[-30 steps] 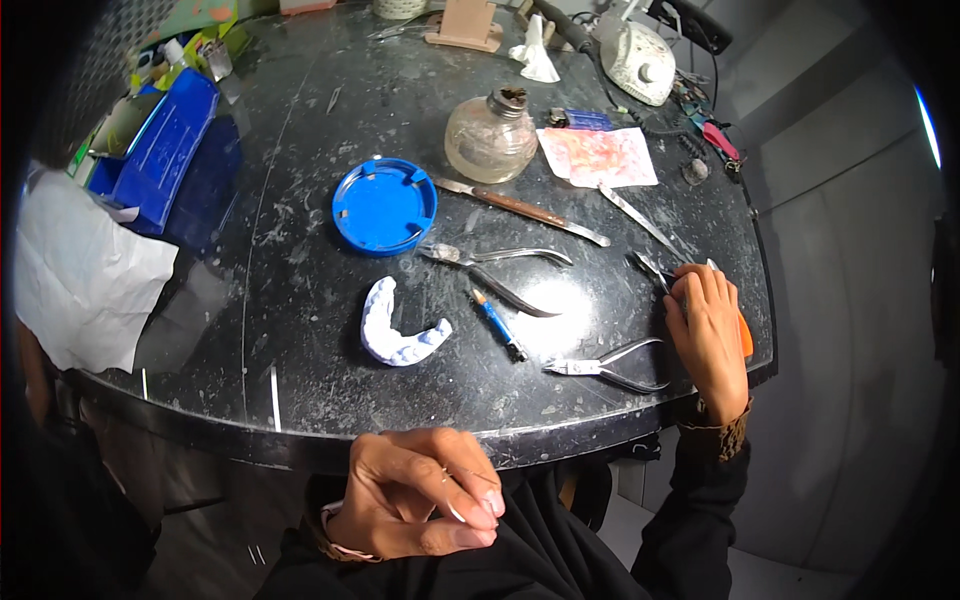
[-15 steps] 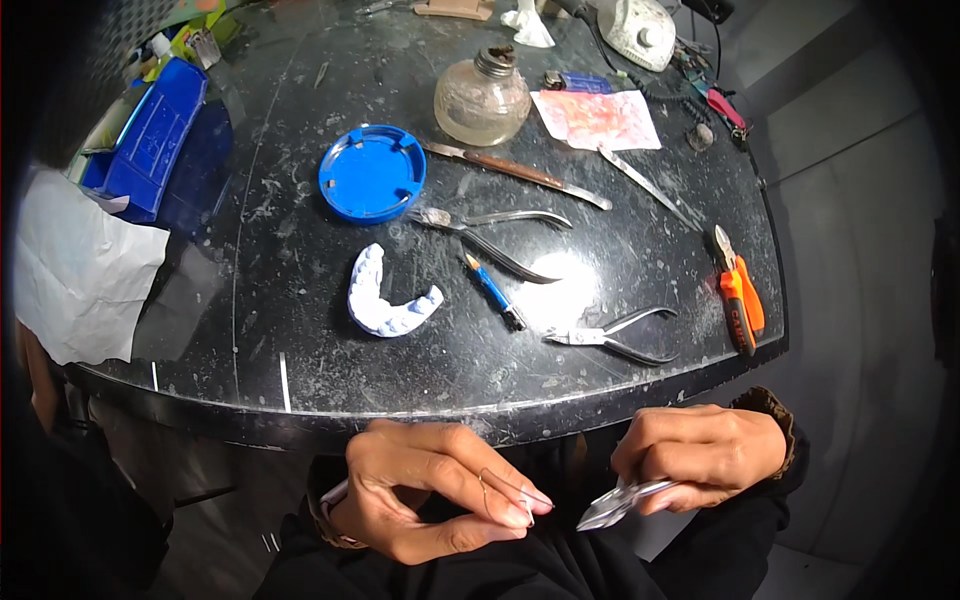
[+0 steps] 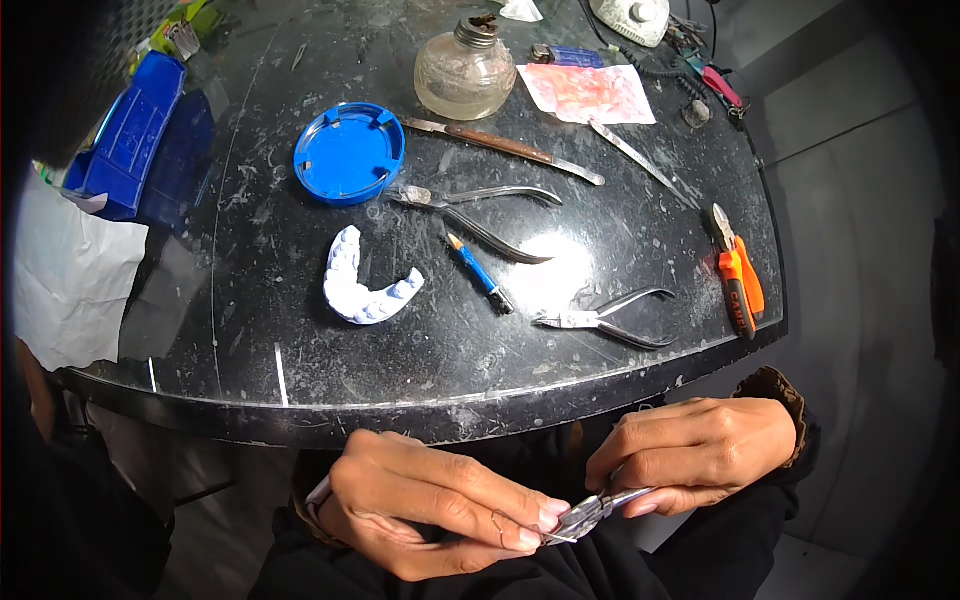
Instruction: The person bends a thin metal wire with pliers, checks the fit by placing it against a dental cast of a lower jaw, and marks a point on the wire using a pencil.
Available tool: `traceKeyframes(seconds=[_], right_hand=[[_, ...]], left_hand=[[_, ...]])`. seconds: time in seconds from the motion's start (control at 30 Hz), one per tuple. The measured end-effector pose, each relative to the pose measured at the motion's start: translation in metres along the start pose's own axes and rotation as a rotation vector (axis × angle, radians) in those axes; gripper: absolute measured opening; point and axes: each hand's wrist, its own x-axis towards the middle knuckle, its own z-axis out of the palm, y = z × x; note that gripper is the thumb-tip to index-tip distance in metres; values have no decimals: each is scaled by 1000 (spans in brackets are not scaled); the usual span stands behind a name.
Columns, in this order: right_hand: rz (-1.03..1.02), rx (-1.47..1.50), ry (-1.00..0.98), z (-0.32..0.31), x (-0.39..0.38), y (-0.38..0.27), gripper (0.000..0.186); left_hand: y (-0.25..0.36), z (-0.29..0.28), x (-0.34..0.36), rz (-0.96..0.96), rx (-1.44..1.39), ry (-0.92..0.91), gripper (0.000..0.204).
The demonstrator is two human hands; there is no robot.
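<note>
Across the gap that lay between my hands half a second ago, the silver pliers [image 3: 583,517] in my right hand [image 3: 705,450] have come over to the fingertips of my left hand [image 3: 430,500]. Right-hand fingers curl round the handles, with the thumb underneath. Left thumb and fingers are pinched narrow on a bent wire [image 3: 496,522], and a thin bit of it stands out over my fingers. The pliers' head is right at that pinch; I cannot tell whether its jaws have closed on the wire. I have both hands in front of the black table [image 3: 450,372], above my dark clothes [image 3: 625,572].

On the tabletop, a pale tooth model [image 3: 343,285] curves open toward the back, with a blue pencil [image 3: 480,273] to its right. Behind them lie bigger pliers [image 3: 437,202], handles spread, their head just beside a round blue lid [image 3: 348,155]. Smaller pliers [image 3: 582,319] lie nearer the front edge, and orange-handled cutters [image 3: 736,285] lie toward the right end. Farther back stands a glass jar [image 3: 463,82].
</note>
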Motion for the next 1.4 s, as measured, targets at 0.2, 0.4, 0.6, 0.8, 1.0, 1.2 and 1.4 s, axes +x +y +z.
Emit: traceKeyframes(seconds=[0.2, 0.4, 0.6, 0.8, 1.0, 1.2, 1.4], right_hand=[[14, 42, -44, -4, 0, 3, 15], [59, 8, -49, -5, -1, 1, 16], [136, -140, -95, -7, -3, -4, 16], [134, -171, -87, -9, -4, -6, 16], [174, -179, -107, -11, 0, -9, 17], [121, -225, 103, -8, -13, 1, 21], [562, -1153, 567, -15, -26, 12, 13]], left_hand=[[-1, 0, 0, 2, 15, -5, 15], [2, 0, 0, -38, 131, -19, 12], [-6, 8, -7, -9, 259, 90, 16], [-7, 9, -7, 1, 272, 106, 17], [-7, 8, -4, -29, 139, 130, 15], [-12, 4, -1, -25, -186, 127, 15], [-13, 1, -3, -27, -252, 84, 11]])
